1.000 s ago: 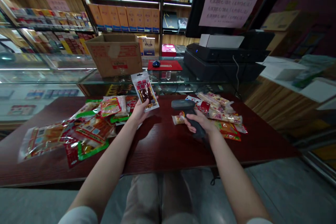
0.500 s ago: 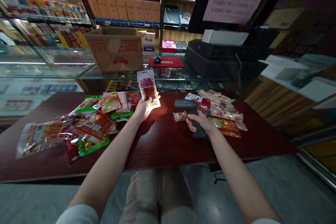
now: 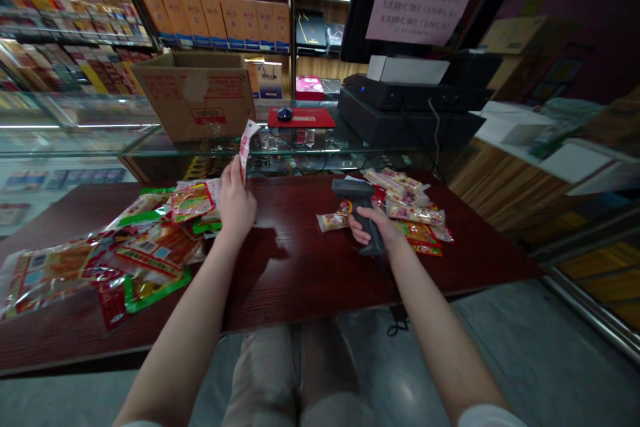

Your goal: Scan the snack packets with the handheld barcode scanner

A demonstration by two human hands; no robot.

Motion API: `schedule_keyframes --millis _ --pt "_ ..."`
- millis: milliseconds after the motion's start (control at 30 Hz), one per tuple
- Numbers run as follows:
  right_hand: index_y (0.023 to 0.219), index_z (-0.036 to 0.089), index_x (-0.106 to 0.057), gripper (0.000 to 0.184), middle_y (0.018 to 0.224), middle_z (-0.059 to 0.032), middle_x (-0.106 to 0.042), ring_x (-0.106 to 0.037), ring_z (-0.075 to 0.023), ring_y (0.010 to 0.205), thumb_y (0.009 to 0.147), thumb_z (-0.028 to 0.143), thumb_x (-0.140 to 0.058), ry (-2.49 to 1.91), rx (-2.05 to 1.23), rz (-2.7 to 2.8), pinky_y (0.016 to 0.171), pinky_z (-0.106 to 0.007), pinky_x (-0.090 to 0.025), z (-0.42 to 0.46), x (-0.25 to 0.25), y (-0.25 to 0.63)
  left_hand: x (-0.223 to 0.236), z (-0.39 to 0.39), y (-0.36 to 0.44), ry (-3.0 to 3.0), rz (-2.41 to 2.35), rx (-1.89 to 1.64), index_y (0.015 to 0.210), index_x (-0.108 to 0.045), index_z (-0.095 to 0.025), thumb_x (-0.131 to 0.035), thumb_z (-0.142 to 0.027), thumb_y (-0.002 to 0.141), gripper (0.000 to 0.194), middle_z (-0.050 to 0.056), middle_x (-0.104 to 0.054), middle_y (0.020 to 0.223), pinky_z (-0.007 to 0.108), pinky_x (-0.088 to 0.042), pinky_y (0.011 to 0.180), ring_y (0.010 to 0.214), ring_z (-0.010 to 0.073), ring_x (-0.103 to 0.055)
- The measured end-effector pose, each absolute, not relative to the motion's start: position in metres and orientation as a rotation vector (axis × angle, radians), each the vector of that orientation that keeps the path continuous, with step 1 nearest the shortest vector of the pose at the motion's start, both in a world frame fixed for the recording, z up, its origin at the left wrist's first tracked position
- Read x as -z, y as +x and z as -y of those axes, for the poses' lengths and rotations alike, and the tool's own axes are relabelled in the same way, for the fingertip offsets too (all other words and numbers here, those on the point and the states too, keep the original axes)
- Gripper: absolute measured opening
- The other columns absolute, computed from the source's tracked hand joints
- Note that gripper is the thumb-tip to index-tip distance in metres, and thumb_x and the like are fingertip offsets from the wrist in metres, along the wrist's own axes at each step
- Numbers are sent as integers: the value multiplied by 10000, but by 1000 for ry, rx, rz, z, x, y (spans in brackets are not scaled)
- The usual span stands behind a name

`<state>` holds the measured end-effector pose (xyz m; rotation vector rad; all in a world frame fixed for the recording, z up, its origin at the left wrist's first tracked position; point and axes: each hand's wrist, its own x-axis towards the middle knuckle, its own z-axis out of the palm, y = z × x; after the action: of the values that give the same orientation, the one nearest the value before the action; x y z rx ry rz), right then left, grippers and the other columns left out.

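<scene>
My left hand (image 3: pixel 236 201) is closed on a snack packet (image 3: pixel 246 144), held upright and edge-on above the dark red table (image 3: pixel 300 267). My right hand (image 3: pixel 369 227) grips the handle of a black barcode scanner (image 3: pixel 356 195), its head pointing left toward the packet. A heap of snack packets (image 3: pixel 150 240) lies left of my left hand. A smaller pile of packets (image 3: pixel 410 213) lies just behind and right of the scanner, and one small packet (image 3: pixel 331 220) lies by the scanner's left side.
A glass counter (image 3: pixel 150 140) behind the table carries a cardboard box (image 3: pixel 197 95), a red pad with a mouse (image 3: pixel 299 117) and a black register printer (image 3: pixel 410 107). Stocked shelves (image 3: pixel 75 27) fill the back left. The scanner cable (image 3: pixel 395 320) drops off the table's front edge.
My left hand has turned the packet from facing me to edge-on and drawn it slightly left. The scanner's light on the packet has gone out. My right hand has hardly moved.
</scene>
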<state>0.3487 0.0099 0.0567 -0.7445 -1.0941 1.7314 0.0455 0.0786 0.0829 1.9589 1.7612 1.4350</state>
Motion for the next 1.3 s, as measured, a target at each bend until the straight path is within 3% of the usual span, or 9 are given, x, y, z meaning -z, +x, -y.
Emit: schedule_keyframes --millis 133,267,433,633,833,933,1033,1133,1300 --pt "1088 182 -541 383 564 86 -499 -339 -52 337 794 396 -661 -726 -1710 1056 342 -196 -248 -12 -59 354 -91 -71 14 2083 -2196 -1208 1390 -564 -241 -467 -217 866 533 171 -460 1504 708 -210 1110 1394 458 -363" --pt "1065 186 -536 359 565 85 -508 -350 -56 340 794 385 -663 -724 -1694 1058 346 -199 -262 -12 -59 352 -69 -90 -14 1895 -2285 -1109 1216 -682 -188 -582 -451 811 493 250 -500 1450 810 -145 1031 1415 571 -236" --pt "1040 189 -532 339 571 82 -499 -342 -53 342 798 388 -660 -728 -1677 1061 346 -198 -254 -10 -61 352 -66 -97 -18 1700 -2301 -1193 1406 -534 -124 -629 -688 702 908 261 -330 1578 803 -1 1072 1472 569 -7" --pt "888 204 -510 333 553 83 -484 -305 -48 335 752 424 -718 -690 -1608 1030 335 -198 -253 -8 -70 366 -80 -77 5 2089 -2165 -1037 1426 -527 -202 -410 -534 903 630 175 -370 1584 746 30 1131 1523 445 -14" --pt "787 211 -458 342 564 74 -478 -335 -49 346 773 432 -719 -705 -1555 1044 344 -202 -292 -10 -70 376 -69 -85 3 1794 -2347 -867 1328 -589 -39 -376 -648 867 793 366 -324 1529 884 -12 972 1453 607 23" --pt "781 214 -450 353 568 69 -486 -341 -51 348 770 434 -726 -747 -1533 1061 343 -204 -298 -13 -73 384 -71 -84 3 1773 -2271 -1005 1340 -551 -22 -447 -625 853 782 375 -259 1555 887 -3 968 1451 605 69" --pt "761 214 -438 363 573 61 -491 -354 -49 356 775 429 -730 -799 -1515 1090 348 -199 -298 -16 -79 404 -77 -76 21 1962 -2108 -1151 1354 -534 -80 -466 -519 897 637 303 -264 1589 822 -52 1060 1489 535 -46" --pt "752 215 -437 349 564 56 -482 -341 -53 360 786 424 -715 -839 -1500 1104 348 -205 -294 -18 -83 430 -78 -66 60 2252 -1973 -1036 1308 -583 -114 -448 -424 942 498 243 -463 1493 668 -155 1158 1441 428 -323" --pt "735 222 -423 362 536 70 -418 -277 -47 350 777 454 -699 -828 -1434 1057 338 -204 -269 -19 -75 462 -67 -69 145 2367 -1504 -588 1211 -651 -155 -418 -473 967 464 162 -673 1262 500 -434 1013 1180 350 -604"
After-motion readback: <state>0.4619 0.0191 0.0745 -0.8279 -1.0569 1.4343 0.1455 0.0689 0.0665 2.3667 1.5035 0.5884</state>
